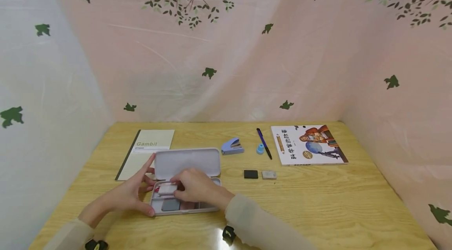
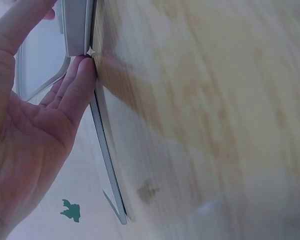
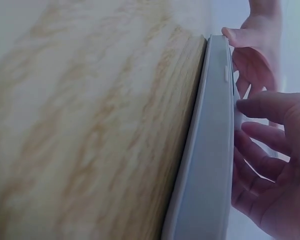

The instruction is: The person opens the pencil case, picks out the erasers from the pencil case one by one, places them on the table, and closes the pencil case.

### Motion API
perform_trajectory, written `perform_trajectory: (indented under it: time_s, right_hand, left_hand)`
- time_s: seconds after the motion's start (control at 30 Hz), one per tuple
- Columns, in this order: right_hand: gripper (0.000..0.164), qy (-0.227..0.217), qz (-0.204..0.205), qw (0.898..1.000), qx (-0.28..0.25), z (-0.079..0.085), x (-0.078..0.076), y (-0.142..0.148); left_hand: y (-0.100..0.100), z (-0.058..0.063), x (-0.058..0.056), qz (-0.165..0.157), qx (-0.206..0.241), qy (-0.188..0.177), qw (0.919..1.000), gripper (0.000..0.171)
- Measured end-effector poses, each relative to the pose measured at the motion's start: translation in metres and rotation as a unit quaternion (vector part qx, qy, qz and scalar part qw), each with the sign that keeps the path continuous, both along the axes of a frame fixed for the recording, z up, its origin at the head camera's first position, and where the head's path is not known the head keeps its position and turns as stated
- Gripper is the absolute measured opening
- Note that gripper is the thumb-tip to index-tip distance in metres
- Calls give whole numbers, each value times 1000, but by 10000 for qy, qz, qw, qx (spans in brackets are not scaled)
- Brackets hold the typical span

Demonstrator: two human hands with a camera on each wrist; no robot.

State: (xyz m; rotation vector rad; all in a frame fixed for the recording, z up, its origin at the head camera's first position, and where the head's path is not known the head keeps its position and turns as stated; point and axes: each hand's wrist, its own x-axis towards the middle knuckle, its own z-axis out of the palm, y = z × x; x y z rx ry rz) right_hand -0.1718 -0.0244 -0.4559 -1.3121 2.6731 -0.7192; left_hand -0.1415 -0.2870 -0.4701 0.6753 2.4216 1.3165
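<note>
A pale grey pencil case [image 1: 187, 163] lies with its lid tipped back. My left hand [image 1: 132, 193] grips its left end, the thumb at the front corner and the fingers by the hinge and lid. In the left wrist view, fingertips press the back corner of the tray. My right hand [image 1: 197, 187] reaches into the back compartment and pinches a small white block [image 1: 167, 190], with something red beside it. A grey flat piece [image 1: 171, 205] and a brownish piece [image 1: 187, 205] lie in the front compartments. My right forearm and hand hide the case's right part.
A notebook [image 1: 127, 163] lies behind the left hand, partly under the lid in view. Farther right are a blue stapler [image 1: 232, 146], a small blue sharpener-like piece [image 1: 260, 148], a pen [image 1: 264, 143], a black block [image 1: 250, 174], a grey-white block [image 1: 269, 174] and a picture book [image 1: 310, 146].
</note>
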Motion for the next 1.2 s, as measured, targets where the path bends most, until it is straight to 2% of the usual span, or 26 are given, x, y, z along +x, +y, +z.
perform_trajectory:
  time_s: [0.23,0.43,0.63,0.8,1.03,1.2]
  right_hand:
    - [33,-289,-45,9990,-331,2,0,2]
    - [34,-575,13,9955,-758,21,2,25]
    - [28,-1099,218,9873,-1129,44,6,79]
    - [26,-902,273,9851,-1442,52,6,130]
    - [25,-642,-379,9827,-1695,45,-1,203]
    - [25,-1033,-949,9750,-1725,32,3,255]
  left_hand:
    - [-1,-1,2,-71,-66,140,9999,146]
    - [-3,-1,0,-50,-121,94,9999,145]
    - [-5,-1,-2,-66,-174,10,9998,143]
    - [-7,-1,-2,-91,-78,-70,9999,143]
    - [-8,3,-5,-14,-157,-40,9999,142]
    - [-6,2,-7,-80,-125,-1,9999,141]
